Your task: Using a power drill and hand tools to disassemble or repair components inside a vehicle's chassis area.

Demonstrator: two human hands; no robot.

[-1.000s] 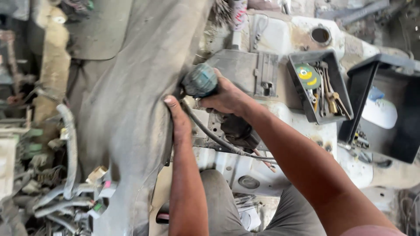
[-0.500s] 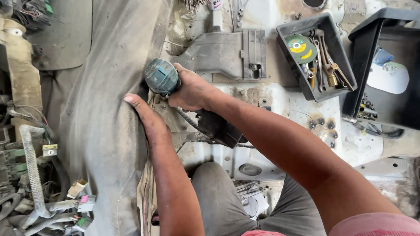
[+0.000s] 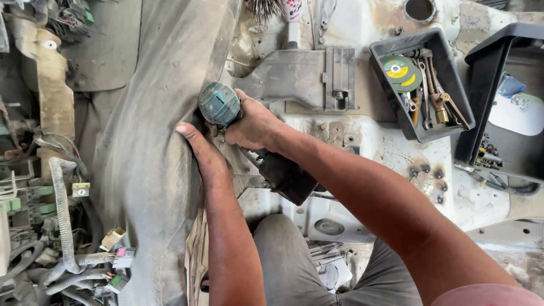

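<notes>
Cordless drill (image 3: pixel 226 110): right hand (image 3: pixel 255 126) clamped on its handle, nose against grey panel (image 3: pixel 153 141); left hand (image 3: pixel 201 150) flat, fingers together, bracing panel. Drilling step; steady pressure needed.

Black rectangular plastic tray (image 3: pixel 384 68) upper right, on the white painted metal floor panel (image 3: pixel 391 153). Tray holds two green-and-yellow abrasive discs (image 3: pixel 400 73), overlapping, and several metal wrenches (image 3: pixel 430 93) lying lengthwise beside them. Larger black plastic bin (image 3: pixel 481 102) just right of the tray, tilted, with small loose hardware near its lower edge. Grey metal bracket plate (image 3: pixel 306 76) left of the tray, flat on the panel. Round hole (image 3: pixel 420 8) in the panel at top. Far left: bundle of grey corrugated hoses (image 3: pixel 62 215) with wiring connectors (image 3: pixel 116 260), one pink-tipped, one green. Rust spots on the panel below the tray.
</notes>
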